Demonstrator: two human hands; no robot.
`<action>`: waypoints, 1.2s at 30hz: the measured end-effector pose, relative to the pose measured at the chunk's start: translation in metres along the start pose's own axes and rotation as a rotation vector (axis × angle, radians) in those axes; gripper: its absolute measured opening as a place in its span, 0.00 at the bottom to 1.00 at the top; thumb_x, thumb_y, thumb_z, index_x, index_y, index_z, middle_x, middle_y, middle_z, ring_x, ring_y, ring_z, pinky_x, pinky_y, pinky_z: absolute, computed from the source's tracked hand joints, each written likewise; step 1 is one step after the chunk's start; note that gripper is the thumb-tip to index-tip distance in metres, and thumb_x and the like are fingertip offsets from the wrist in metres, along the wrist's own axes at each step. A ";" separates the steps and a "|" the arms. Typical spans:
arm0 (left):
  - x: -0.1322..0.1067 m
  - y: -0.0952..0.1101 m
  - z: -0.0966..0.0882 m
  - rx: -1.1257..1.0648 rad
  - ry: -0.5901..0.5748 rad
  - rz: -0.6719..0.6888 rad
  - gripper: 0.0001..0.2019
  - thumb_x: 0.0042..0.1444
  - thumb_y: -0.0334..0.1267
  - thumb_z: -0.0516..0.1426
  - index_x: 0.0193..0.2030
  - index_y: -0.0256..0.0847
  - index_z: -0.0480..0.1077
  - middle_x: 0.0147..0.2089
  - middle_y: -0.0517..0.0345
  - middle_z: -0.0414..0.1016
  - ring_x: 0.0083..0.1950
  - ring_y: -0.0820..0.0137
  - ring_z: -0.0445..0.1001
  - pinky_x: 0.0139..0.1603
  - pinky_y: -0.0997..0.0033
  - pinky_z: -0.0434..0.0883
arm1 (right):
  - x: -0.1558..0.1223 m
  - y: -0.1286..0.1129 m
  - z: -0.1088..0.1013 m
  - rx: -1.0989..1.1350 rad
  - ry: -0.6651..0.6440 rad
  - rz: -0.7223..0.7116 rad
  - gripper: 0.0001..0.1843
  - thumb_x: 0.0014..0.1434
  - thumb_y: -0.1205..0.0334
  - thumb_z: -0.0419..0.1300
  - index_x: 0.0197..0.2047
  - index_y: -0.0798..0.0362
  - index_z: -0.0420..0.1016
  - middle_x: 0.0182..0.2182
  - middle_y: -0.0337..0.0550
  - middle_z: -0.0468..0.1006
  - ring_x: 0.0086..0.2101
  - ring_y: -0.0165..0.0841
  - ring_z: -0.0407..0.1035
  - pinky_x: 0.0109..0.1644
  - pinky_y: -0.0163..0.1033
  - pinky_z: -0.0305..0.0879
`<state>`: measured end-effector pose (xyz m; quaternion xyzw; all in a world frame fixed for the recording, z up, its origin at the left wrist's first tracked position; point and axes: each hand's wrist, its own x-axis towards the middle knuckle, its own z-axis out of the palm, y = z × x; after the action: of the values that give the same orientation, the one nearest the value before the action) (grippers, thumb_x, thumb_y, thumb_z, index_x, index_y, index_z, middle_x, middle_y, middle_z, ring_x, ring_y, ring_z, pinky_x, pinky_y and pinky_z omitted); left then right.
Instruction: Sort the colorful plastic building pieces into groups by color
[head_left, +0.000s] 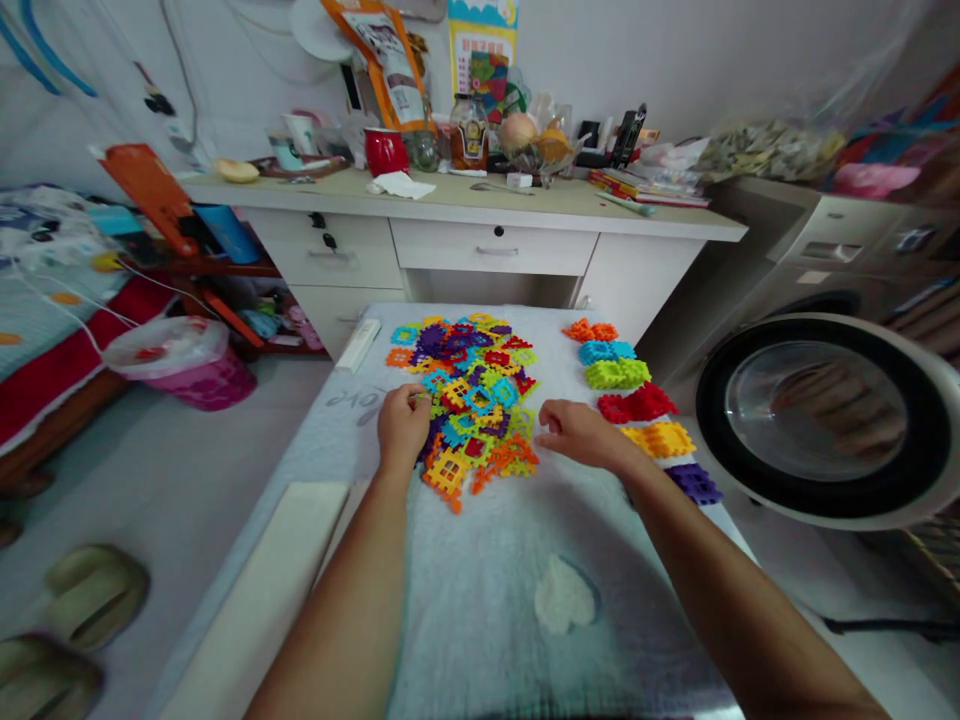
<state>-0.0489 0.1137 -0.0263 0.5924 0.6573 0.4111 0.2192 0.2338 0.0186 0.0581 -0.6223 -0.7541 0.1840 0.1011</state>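
A heap of plastic interlocking building pieces in several colours lies on the cloth-covered table. At the heap's left edge is my left hand, its fingers closed in a pinch; what is in them, if anything, is too small to make out. Just off the right edge hovers my right hand, fingers loosely bent, thumb and forefinger apart with nothing visible between. Along the table's right side runs a row of pieces grouped by colour: orange, blue, green, red, yellow and purple.
A white strip-shaped object lies at the table's far left corner. Behind stands a cluttered white desk. To the right, a washing machine door hangs ajar beside the table. A pink bin and slippers are on the left floor.
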 end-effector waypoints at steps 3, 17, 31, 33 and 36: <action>-0.002 0.002 -0.002 0.025 -0.021 0.020 0.14 0.54 0.42 0.55 0.44 0.41 0.76 0.45 0.51 0.79 0.43 0.64 0.77 0.52 0.62 0.71 | -0.016 -0.012 0.025 0.006 -0.051 -0.020 0.16 0.53 0.59 0.70 0.43 0.54 0.74 0.37 0.44 0.78 0.33 0.33 0.69 0.36 0.35 0.59; -0.004 -0.003 0.003 0.047 -0.051 -0.006 0.13 0.55 0.41 0.56 0.44 0.42 0.76 0.46 0.52 0.81 0.42 0.65 0.77 0.51 0.64 0.71 | -0.017 -0.003 0.044 0.179 0.144 0.108 0.07 0.55 0.70 0.61 0.39 0.54 0.77 0.31 0.40 0.78 0.32 0.31 0.70 0.36 0.34 0.60; -0.006 0.002 0.001 0.098 -0.064 -0.019 0.13 0.56 0.41 0.55 0.44 0.43 0.77 0.44 0.54 0.81 0.41 0.64 0.77 0.47 0.65 0.70 | -0.015 0.012 0.055 0.079 0.403 0.350 0.12 0.61 0.58 0.60 0.47 0.50 0.74 0.33 0.42 0.78 0.34 0.36 0.71 0.36 0.37 0.60; -0.005 0.002 0.001 0.100 -0.066 -0.022 0.13 0.56 0.41 0.55 0.44 0.43 0.77 0.44 0.54 0.81 0.42 0.64 0.77 0.48 0.65 0.70 | -0.015 0.011 0.056 0.074 0.341 0.342 0.11 0.62 0.57 0.60 0.46 0.50 0.74 0.33 0.42 0.78 0.34 0.36 0.72 0.36 0.37 0.60; -0.005 0.002 0.001 0.094 -0.070 -0.023 0.13 0.56 0.41 0.55 0.45 0.43 0.77 0.45 0.53 0.81 0.43 0.64 0.77 0.48 0.65 0.70 | -0.015 0.013 0.054 0.047 0.359 0.301 0.11 0.64 0.63 0.54 0.46 0.51 0.76 0.39 0.48 0.80 0.40 0.38 0.73 0.44 0.39 0.64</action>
<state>-0.0455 0.1092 -0.0265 0.6086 0.6745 0.3562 0.2187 0.2286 -0.0021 0.0051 -0.7478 -0.6184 0.1012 0.2195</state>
